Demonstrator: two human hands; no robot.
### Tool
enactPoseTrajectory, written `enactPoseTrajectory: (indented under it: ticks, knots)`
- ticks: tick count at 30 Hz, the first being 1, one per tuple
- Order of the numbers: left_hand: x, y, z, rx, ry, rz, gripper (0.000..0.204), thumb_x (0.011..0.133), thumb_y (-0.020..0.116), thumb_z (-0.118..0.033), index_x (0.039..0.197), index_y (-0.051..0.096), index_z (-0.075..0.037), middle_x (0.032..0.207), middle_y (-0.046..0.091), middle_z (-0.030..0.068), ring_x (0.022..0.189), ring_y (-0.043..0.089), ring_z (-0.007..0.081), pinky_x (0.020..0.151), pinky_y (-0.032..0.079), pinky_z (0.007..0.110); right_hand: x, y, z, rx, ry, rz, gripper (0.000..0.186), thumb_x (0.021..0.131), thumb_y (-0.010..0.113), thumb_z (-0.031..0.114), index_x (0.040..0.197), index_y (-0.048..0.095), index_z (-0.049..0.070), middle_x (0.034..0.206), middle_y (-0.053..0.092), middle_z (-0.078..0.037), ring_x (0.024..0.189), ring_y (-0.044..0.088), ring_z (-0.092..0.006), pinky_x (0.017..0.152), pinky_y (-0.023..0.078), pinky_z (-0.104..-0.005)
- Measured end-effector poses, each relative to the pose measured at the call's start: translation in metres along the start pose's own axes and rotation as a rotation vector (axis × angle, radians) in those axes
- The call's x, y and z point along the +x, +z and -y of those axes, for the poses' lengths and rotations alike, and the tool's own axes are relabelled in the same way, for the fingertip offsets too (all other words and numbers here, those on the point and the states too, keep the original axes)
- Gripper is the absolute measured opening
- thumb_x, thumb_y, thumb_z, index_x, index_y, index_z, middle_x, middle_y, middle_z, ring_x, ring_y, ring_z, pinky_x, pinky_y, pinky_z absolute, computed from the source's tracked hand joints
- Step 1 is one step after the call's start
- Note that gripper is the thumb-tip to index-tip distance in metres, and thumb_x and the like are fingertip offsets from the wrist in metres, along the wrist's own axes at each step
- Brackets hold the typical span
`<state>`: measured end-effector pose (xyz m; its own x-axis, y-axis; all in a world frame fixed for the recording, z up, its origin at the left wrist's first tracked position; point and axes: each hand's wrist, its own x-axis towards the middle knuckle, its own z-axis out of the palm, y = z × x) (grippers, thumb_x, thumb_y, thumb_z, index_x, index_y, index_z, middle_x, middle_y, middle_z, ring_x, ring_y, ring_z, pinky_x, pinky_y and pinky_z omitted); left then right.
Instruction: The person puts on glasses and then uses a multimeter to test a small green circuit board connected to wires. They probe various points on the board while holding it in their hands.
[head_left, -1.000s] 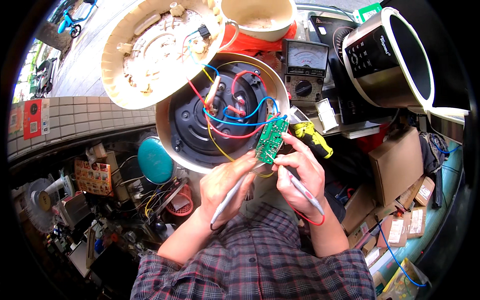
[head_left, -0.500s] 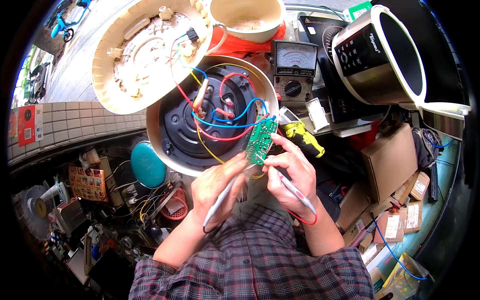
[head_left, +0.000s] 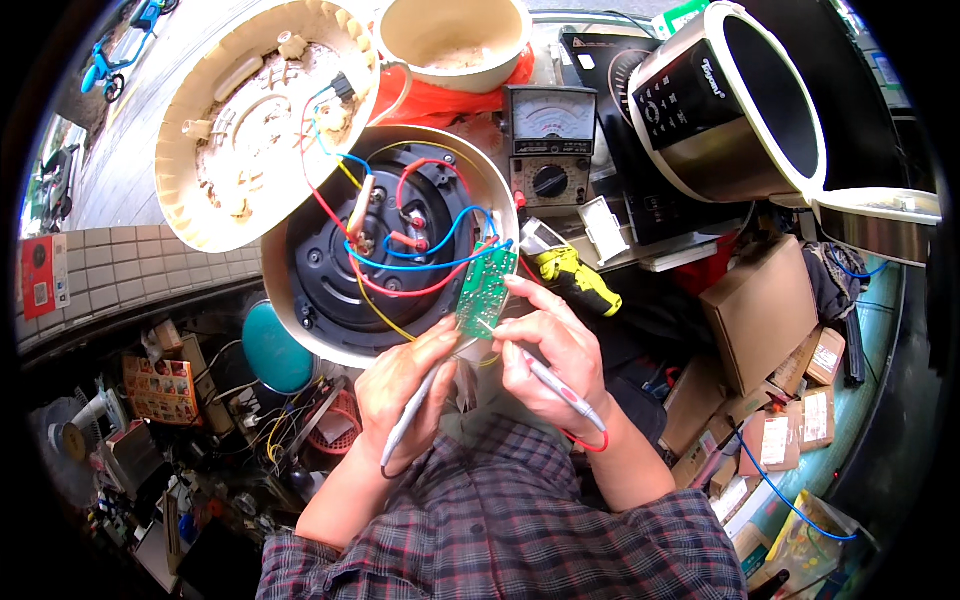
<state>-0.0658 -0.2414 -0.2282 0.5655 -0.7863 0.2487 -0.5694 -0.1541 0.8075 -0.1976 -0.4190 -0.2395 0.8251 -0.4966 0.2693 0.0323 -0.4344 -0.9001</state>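
A green circuit board (head_left: 487, 282) stands at the near right rim of an open round appliance base (head_left: 300, 335), with red, blue and yellow wires running from it. My left hand (head_left: 398, 388) is closed around a grey test probe (head_left: 408, 415) with a dark lead, its fingertips at the board's lower left edge. Between the fingers of my right hand (head_left: 560, 345) is a second grey probe (head_left: 565, 388) with a red lead. Its tip is at the board's lower face, while my right index finger touches the board's right edge. The left probe's tip is hidden behind my fingers.
Beyond the base are an analog multimeter (head_left: 552, 150), a dusty cream cover (head_left: 180, 205) and a cream bowl (head_left: 450, 88). A yellow-black tool (head_left: 580, 282) lies right of the board. Farther right, a steel cooker (head_left: 690, 130) rests on its side above cardboard boxes (head_left: 760, 315).
The whole scene has shifted left in the view, apparently from head movement. Both hands keep their hold on the probes, in nearly the same place against the board.
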Motion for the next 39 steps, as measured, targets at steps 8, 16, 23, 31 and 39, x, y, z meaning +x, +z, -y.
enactPoseTrajectory:
  ticks: [8,16,23,31,39]
  knots:
    - [-0.001,0.003,0.0,-0.022,0.0,-0.021,0.029,0.095,0.076,0.0,0.124,0.075,0.002,0.124,0.08,0.0247,0.107,0.082,0.0356,0.091,0.062,0.041,0.002,-0.003,0.004,0.002,0.007,-0.007,0.023,0.085,0.075,-0.008,0.105,0.075,0.003,0.088,0.075,-0.009,0.121,0.075,-0.0397,0.104,0.059,-0.0465]
    - [-0.001,0.0,-0.001,0.003,-0.02,-0.004,0.03,0.095,0.075,0.003,0.124,0.073,0.004,0.125,0.079,0.0255,0.104,0.081,0.0373,0.088,0.063,0.041,0.005,-0.003,0.001,-0.075,-0.055,0.009,0.021,0.081,0.079,-0.007,0.1,0.074,0.001,0.107,0.076,-0.019,0.119,0.076,-0.0394,0.094,0.062,-0.0434]
    - [-0.005,0.005,0.008,-0.021,0.016,-0.022,0.034,0.092,0.078,0.004,0.126,0.074,0.004,0.125,0.079,0.0261,0.11,0.081,0.0373,0.092,0.063,0.041,0.0,0.002,-0.004,-0.045,-0.012,-0.037,0.021,0.08,0.079,-0.008,0.098,0.074,0.001,0.104,0.078,-0.016,0.124,0.074,-0.0415,0.095,0.062,-0.0447]
    - [-0.006,0.007,0.011,-0.048,0.016,-0.043,0.033,0.093,0.077,0.003,0.126,0.074,0.005,0.125,0.079,0.0273,0.111,0.081,0.0372,0.093,0.063,0.041,0.001,0.001,-0.004,-0.059,-0.031,-0.022,0.02,0.08,0.078,-0.008,0.097,0.073,0.001,0.1,0.078,-0.015,0.125,0.074,-0.0414,0.094,0.062,-0.0444]
    - [-0.007,0.007,0.011,-0.063,0.027,-0.046,0.033,0.096,0.076,0.001,0.128,0.072,0.004,0.127,0.079,0.0262,0.11,0.081,0.0374,0.092,0.063,0.041,0.003,0.0,-0.001,-0.069,-0.02,-0.014,0.022,0.079,0.079,-0.009,0.097,0.073,0.001,0.097,0.077,-0.014,0.125,0.074,-0.0422,0.095,0.062,-0.0447]
